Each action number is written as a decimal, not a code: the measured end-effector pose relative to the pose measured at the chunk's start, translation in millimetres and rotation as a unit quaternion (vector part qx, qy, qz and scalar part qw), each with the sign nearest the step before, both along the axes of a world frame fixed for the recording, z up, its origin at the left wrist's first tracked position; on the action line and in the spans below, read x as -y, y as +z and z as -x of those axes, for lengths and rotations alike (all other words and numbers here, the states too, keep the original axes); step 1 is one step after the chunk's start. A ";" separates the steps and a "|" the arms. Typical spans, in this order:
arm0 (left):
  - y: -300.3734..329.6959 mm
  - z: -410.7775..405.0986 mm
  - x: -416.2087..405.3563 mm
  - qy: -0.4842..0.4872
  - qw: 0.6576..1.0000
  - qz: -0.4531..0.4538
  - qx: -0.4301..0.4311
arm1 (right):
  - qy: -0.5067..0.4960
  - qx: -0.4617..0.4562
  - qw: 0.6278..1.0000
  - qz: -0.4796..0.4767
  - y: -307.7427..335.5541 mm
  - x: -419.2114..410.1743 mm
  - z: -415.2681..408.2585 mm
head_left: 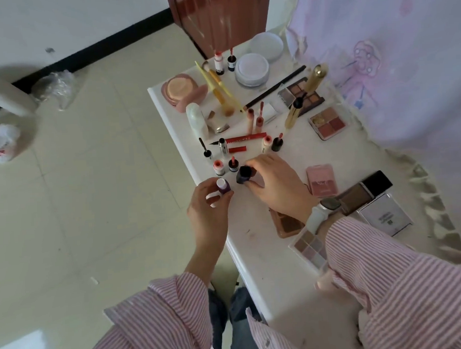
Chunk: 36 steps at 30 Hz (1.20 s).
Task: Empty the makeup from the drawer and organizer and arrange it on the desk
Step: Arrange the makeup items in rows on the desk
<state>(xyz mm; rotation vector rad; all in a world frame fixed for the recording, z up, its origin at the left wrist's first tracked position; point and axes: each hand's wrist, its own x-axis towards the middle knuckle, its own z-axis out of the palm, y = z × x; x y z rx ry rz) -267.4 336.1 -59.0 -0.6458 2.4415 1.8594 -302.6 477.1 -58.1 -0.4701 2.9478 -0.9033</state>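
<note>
Standing at the desk point(256, 253) edge, left hand point(209, 202) pinched a white-capped bottle point(223, 187); right hand point(276, 185) gripped a dark tube point(243, 174). Best set both upright, clear of neighbouring lip tints point(226, 166).

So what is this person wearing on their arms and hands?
Both arms wear loose shirt sleeves with fine pink-and-white stripes and wide cuffs. The right wrist carries a watch with a white strap and a dark face. The left hand and right hand are bare: no gloves, no rings visible.
</note>
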 end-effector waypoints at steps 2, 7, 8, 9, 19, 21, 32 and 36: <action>0.2 0.6 -1.6 -0.005 1.000 0.000 -0.005 | 0.018 0.002 0.999 -0.028 -4.5 0.5 2.9; 0.0 -0.5 -0.9 -0.024 0.999 0.020 -0.013 | 0.024 0.015 0.998 -0.051 -6.6 0.9 1.0; -1.0 -1.0 -0.1 -0.025 0.999 0.031 -0.015 | 0.019 0.022 0.998 -0.048 -5.3 -0.1 -0.2; -2.2 -2.3 0.8 -0.023 0.998 0.048 -0.015 | 0.014 0.029 0.999 -0.043 -3.3 -2.4 -1.9; -28.2 -58.2 -4.7 -0.115 0.944 0.307 -0.031 | -0.034 0.182 0.952 -0.243 30.6 -88.6 -15.0; -33.7 -66.5 -9.1 -0.160 0.928 0.338 -0.005 | -0.023 0.231 0.939 -0.255 30.4 -94.2 -15.3; -27.7 -67.2 -10.2 -0.223 0.905 0.355 0.075 | 0.014 0.240 0.932 -0.270 24.7 -94.8 -14.5; -21.3 -69.1 -10.9 -0.182 0.926 0.329 -0.042 | -0.028 0.209 0.949 -0.234 33.1 -95.8 -16.9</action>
